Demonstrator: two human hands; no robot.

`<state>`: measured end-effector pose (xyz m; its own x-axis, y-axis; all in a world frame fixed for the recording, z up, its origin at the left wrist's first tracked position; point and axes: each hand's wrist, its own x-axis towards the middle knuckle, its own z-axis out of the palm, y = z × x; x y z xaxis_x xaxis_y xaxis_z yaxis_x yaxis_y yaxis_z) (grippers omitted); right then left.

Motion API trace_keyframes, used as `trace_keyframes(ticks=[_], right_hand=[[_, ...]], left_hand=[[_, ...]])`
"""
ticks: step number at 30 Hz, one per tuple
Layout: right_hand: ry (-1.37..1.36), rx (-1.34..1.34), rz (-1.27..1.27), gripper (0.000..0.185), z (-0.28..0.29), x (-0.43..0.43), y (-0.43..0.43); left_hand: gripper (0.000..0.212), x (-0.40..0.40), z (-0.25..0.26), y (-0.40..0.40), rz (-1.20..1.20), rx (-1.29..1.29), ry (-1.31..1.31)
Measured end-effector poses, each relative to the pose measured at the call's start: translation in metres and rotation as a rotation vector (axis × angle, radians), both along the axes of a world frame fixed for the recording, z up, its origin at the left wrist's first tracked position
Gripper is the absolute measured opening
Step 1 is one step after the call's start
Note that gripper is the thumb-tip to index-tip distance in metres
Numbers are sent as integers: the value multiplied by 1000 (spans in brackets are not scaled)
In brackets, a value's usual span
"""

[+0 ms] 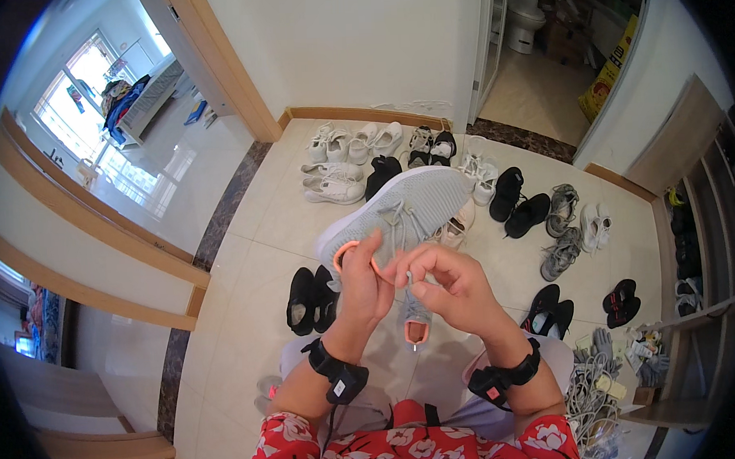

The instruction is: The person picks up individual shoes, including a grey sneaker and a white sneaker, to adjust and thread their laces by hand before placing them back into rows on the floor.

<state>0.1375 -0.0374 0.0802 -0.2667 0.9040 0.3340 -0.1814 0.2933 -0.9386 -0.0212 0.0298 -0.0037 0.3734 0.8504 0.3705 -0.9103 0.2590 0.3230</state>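
Observation:
A light grey knit sneaker with a white sole and an orange collar lining is held up in front of me, its toe towards the upper right. My left hand grips it at the collar, thumb along the opening. Close to the collar, my right hand pinches a grey shoelace between thumb and fingers. The lace is tied in a bow higher up on the tongue. Below my hands a matching grey sneaker rests on the floor, partly hidden.
White sneakers and black shoes stand in pairs along the wall. Black slip-on shoes are at the left, grey sneakers at the right. Tangled cables and grey gloves lie beside an open shoe cabinet.

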Motion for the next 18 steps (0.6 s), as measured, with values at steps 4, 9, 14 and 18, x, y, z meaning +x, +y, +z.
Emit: trace_keyframes(ticks=[4, 9, 14, 18], right_hand=[[82, -261, 533, 4, 1, 12, -9], [64, -397, 360, 10, 7, 2, -16], [-231, 37, -417, 16, -9, -3, 5], [-308, 190, -561, 16, -12, -8, 13]], left_hand=[[24, 8, 28, 5, 317, -369, 391], [27, 4, 34, 10, 392, -378, 397], [29, 16, 47, -7, 341, -322, 387], [29, 21, 37, -18, 290, -199, 422]])
